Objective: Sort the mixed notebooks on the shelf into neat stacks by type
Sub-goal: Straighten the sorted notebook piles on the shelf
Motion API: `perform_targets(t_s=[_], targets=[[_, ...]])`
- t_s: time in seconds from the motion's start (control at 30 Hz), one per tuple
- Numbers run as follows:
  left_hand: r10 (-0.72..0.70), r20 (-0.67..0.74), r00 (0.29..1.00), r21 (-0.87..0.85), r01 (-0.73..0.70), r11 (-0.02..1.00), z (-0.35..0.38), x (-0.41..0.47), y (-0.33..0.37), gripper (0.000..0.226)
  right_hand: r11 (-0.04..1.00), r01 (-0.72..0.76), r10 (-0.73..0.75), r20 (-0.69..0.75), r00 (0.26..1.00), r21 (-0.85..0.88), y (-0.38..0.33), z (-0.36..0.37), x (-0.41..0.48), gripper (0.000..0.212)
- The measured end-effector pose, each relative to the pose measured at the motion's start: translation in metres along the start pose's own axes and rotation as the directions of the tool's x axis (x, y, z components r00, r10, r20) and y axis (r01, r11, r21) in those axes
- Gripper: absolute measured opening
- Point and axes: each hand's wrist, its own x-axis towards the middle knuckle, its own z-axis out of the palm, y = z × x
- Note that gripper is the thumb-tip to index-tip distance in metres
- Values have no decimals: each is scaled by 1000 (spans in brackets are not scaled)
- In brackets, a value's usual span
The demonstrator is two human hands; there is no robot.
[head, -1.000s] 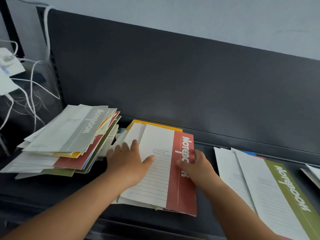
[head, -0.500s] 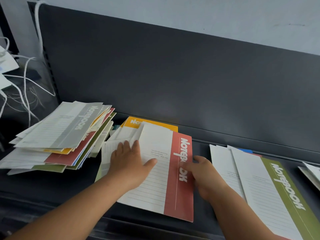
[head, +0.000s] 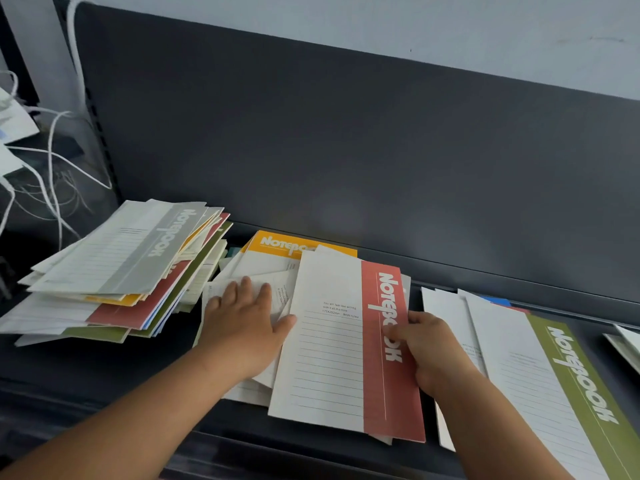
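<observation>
A red-banded white notebook [head: 332, 344] lies on top of a loose middle pile on the dark shelf [head: 104, 368]. My right hand [head: 426, 348] pinches its right edge, thumb on the red band. My left hand [head: 242, 323] lies flat with straight fingers on the white notebooks beneath it, left of the red one. A yellow-banded notebook [head: 287, 245] sticks out at the back of that pile. A messy mixed stack [head: 114, 268] topped by a grey-banded notebook sits to the left. A green-banded notebook [head: 554, 382] tops the stack on the right.
The shelf's dark back panel [head: 346, 150] rises right behind the piles. White cables [head: 45, 161] hang at the far left beside the upright. More white notebooks [head: 627, 344] show at the right edge. The shelf's front lip [head: 277, 452] runs below the piles.
The red notebook has slid right and toward me under my right hand, uncovering the yellow notebook and white ones beneath. My left hand has shifted left off it onto the lower notebooks.
</observation>
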Motion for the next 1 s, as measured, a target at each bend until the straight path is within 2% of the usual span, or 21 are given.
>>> perform_targets(t_s=[0.1,0.17,0.23,0.37,0.43,0.5,0.53,0.63,0.73,0.83,1.0], targets=[[25,-47,999,77,-21,997,-12,8,-3,59,998,-32,31,30,999,45,1,0,-2,21],[14,-6,1000,109,-13,994,-19,16,-8,57,998,-40,37,53,998,49,2,-2,-3,21],[-10,18,1000,128,7,992,-26,22,-10,66,998,-37,34,66,997,47,3,-4,-3,20],[-66,-62,996,168,75,983,-37,27,-7,82,999,0,-2,35,999,41,2,-9,-5,22],[-63,-104,993,77,71,995,-41,30,-8,64,999,13,-14,13,1000,44,0,-14,-8,19],[-26,-122,992,-94,14,995,-44,33,-9,28,998,22,-22,3,1000,55,-2,-20,-12,16],[-8,-112,994,-158,-10,987,-47,34,-9,18,997,27,-27,0,1000,66,-3,-24,-13,16],[37,-125,991,-282,-72,957,-63,35,-9,25,991,39,-39,-7,999,125,-10,-34,-18,18],[31,-191,981,-461,-118,880,-81,35,-4,23,981,55,-51,-27,998,188,-19,-47,-25,17],[17,-236,972,-639,-168,751,-92,28,10,20,967,81,-65,-73,995,240,-28,-67,-31,15],[12,-210,978,-828,-185,529,-83,22,37,17,955,121,-70,-191,979,272,-32,-111,-49,13]])
